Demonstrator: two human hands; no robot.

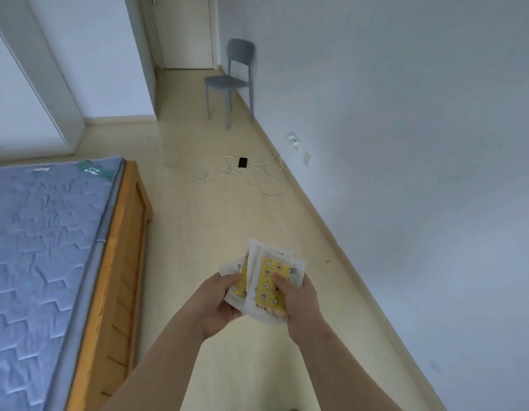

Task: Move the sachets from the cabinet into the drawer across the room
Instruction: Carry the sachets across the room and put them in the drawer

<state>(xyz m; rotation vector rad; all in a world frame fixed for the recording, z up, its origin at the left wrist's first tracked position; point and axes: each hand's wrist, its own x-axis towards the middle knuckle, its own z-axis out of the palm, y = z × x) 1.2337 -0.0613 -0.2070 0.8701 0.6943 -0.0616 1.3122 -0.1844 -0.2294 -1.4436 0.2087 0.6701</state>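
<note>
I hold a small stack of sachets (pixel 267 272) in front of me, low in the head view. They are white-edged packets with yellow faces printed with stars and moons, fanned slightly. My left hand (pixel 217 304) grips the stack's left side, thumb on top. My right hand (pixel 300 301) grips the right side, thumb pressed on the top sachet. Neither the cabinet nor the drawer shows in this frame.
A bed with a blue mattress (pixel 43 262) and wooden frame (pixel 121 262) fills the left. A wall runs along the right. On the floor ahead lie a black phone (pixel 242 162) and white cables (pixel 257 179). A grey chair (pixel 232 81) stands by a door (pixel 183 31).
</note>
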